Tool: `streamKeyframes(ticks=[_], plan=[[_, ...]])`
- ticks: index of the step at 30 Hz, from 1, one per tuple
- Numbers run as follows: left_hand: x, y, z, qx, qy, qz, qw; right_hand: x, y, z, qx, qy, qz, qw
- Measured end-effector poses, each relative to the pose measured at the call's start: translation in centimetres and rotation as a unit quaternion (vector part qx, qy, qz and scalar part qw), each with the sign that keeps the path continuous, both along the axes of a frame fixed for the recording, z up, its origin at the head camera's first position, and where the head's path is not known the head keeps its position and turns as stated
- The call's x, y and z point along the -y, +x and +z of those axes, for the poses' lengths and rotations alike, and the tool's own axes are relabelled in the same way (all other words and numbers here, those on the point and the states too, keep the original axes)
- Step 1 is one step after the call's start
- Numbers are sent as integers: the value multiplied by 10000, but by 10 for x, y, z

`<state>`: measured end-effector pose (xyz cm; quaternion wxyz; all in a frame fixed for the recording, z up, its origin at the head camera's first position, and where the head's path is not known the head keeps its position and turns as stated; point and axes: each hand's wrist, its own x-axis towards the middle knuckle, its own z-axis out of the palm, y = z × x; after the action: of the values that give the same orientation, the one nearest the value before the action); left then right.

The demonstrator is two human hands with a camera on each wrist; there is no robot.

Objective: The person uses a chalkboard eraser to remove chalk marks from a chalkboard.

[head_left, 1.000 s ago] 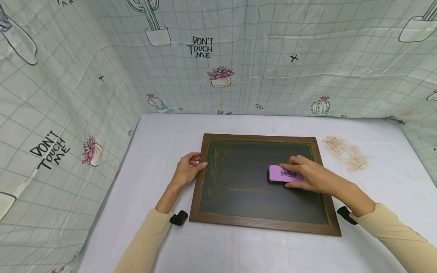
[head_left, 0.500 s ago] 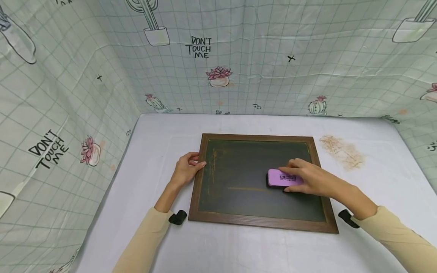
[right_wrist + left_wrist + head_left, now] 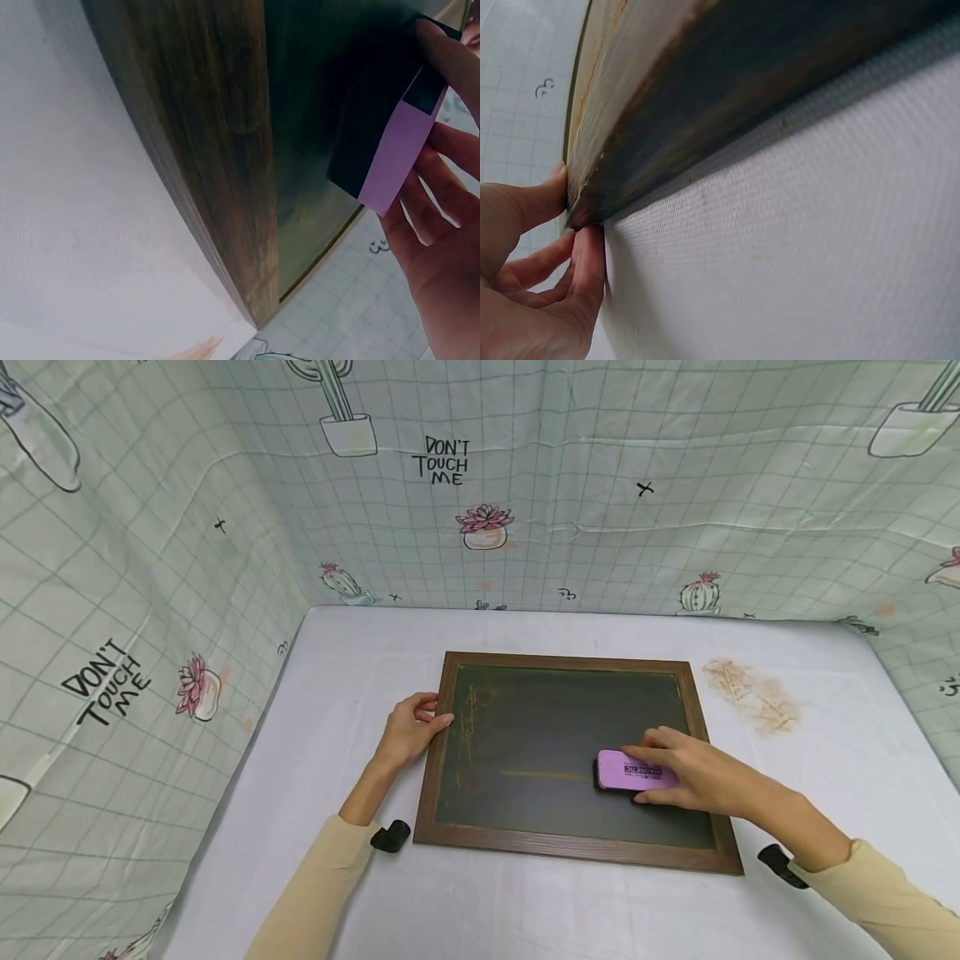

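Note:
A chalkboard (image 3: 540,718) in a brown wooden frame lies on the white-covered table. My left hand (image 3: 408,731) pinches the frame's left side, with the thumb on top and the fingers at its outer edge; the left wrist view shows this hand (image 3: 547,262) at the frame (image 3: 641,97) up close. On the right half of the board my right hand (image 3: 693,772) grips a purple eraser (image 3: 630,770) with a black underside. In the right wrist view the eraser (image 3: 397,154) sits between thumb and fingers. Yellowish chalk marks run down the board's left side, and a short line crosses its middle.
A brown powdery smudge (image 3: 753,695) stains the table cloth (image 3: 600,910) right of the board. Behind and to the left hangs a grid-patterned curtain (image 3: 570,485) with cactus drawings. A black device sits at each wrist.
My right hand has moved the eraser down the board, toward the near side, and lately slightly right. The left hand keeps its hold on the frame.

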<state>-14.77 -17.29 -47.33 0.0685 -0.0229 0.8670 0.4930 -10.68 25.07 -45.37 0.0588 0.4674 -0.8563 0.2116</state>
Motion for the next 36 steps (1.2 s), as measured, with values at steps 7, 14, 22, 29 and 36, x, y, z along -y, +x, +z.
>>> streamKeyframes(ticks=[7,14,22,29,36], plan=[[0,0,1,17,2,-9,10000,3,5,-3,-108,38,-92,9999],[1,0,1,-36,-3,3,10000,8,3,-4,-184,-111,-46,9998],[1,0,0,-48,4,-17,10000,16,3,-5,-233,-105,-45,9997],[1,0,-2,-83,-41,-5,10000,21,3,-5,-184,-39,-98,9998],[0,1,-1,-51,-34,-5,10000,26,1,-7,-148,-91,29,9998]])
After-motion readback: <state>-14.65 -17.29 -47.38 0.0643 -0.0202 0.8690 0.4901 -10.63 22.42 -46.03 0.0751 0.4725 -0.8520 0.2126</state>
